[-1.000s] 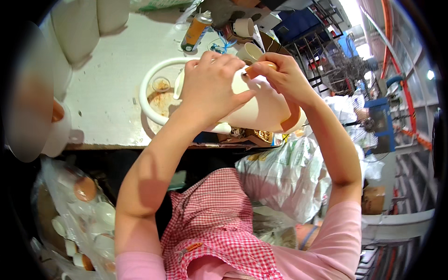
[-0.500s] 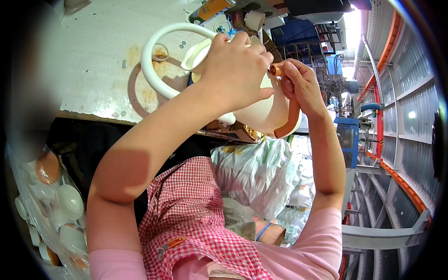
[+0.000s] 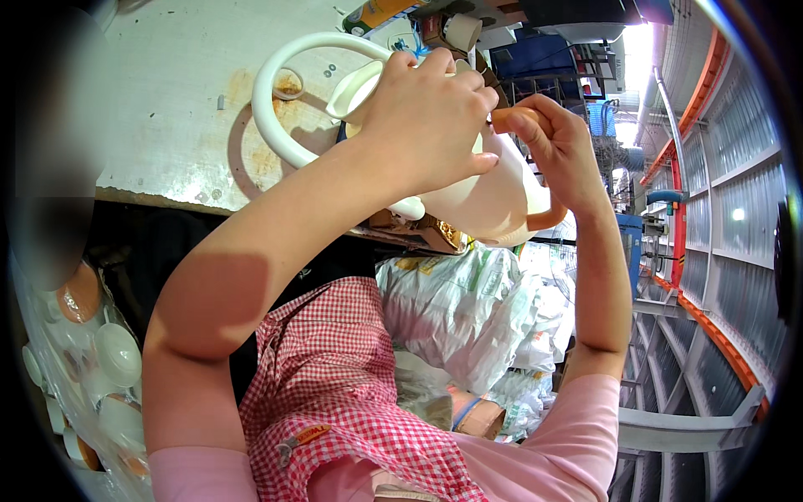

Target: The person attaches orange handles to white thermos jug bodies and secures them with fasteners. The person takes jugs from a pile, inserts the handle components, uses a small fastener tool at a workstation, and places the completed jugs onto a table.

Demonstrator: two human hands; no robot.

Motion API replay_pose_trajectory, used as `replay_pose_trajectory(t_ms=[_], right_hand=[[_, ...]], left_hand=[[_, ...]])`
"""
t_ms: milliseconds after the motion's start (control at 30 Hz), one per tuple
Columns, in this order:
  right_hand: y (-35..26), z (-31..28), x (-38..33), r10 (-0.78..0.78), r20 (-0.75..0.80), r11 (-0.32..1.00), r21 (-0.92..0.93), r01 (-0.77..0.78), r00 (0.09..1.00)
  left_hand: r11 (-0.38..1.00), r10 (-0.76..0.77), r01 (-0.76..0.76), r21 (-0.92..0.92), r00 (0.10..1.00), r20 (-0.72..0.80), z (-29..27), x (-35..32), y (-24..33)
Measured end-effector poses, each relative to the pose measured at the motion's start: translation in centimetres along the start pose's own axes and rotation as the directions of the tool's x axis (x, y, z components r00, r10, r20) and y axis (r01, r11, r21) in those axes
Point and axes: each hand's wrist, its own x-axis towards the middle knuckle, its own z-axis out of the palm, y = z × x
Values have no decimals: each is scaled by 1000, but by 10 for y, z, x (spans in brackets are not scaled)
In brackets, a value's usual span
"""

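Note:
A cream-white vessel (image 3: 477, 201), likely a watering can, lies tilted at the table's edge in front of me. A thick white curved tube (image 3: 266, 92) loops out to its left. My left hand (image 3: 431, 125) is spread over the vessel's upper part and grips it, thumb pointing right; its fingertips are hidden behind it. Pinched between the thumb and fingers of my right hand (image 3: 559, 151) is a curved orange-tan handle (image 3: 507, 120). One end of this handle is close to the vessel near my left fingers. Its other end shows below my right hand, beside the vessel's wall.
The worn white table (image 3: 176, 109) has rust stains, a small ring (image 3: 289, 84) and washers on it. An orange can (image 3: 381, 15) lies at the back. White plastic sacks (image 3: 456, 314) are below the table edge. A clear bag of white and orange parts (image 3: 117, 356) is at lower left.
My right hand has moved slightly right and turned the orange-tan handle, so its lower end has swung right and up. My left hand keeps its grip on the vessel, almost unmoved.

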Motion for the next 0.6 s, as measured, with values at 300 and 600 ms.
replay_pose_trajectory(t_ms=[300,600], right_hand=[[-6,1,1,-175,-7,935,-315,164,984],[-2,1,4,-202,29,922,-330,201,979]], left_hand=[[999,-15,15,30,999,32,0,-2,3],[999,-30,31,-26,998,53,5,0,2]])
